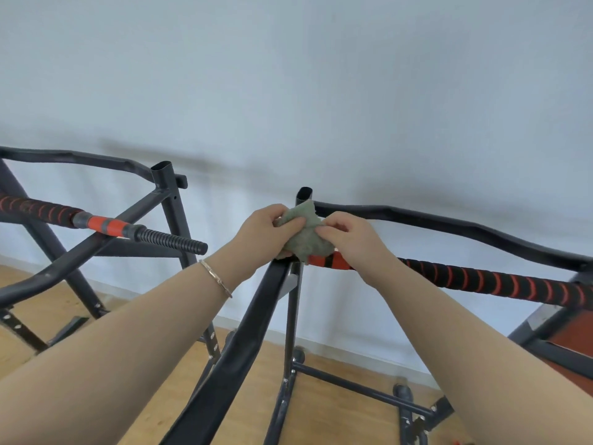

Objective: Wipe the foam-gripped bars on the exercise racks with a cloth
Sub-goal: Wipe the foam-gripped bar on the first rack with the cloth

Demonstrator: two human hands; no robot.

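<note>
Left grip (263,232): fingers curled, thumb on top, holding the left side of the cloth (305,239). Right grip (349,242): thumb and fingertips pinching the right side of the same cloth. Both grips are narrow and are holding cloth only.

Cloth: grey-green and bunched, held between the two grips. Its lower edge meets the orange collar (324,261) at the near end of the right bar (481,279). That bar runs away to the right from under the right grip and is wrapped in black foam with red stripes.

Right rack (292,316): a black frame directly below both grips. Its post top (304,194), just beyond the cloth, is an open tube. The inside is dark and I cannot tell what it holds. A black padded rail (449,226) runs to the right beyond the right grip.

Left rack (170,200): well left of the left grip and apart from it. Its post (162,168) is also open at the top, with the inside dark. Its left bar (41,210) has the same striped foam, then an orange section, then a ribbed black end (173,240) pointing toward the left grip.

Bracelet (215,277): on the wrist behind the left grip.

Floor (96,316): wood, below the racks. Wall (288,91): pale, behind them.
</note>
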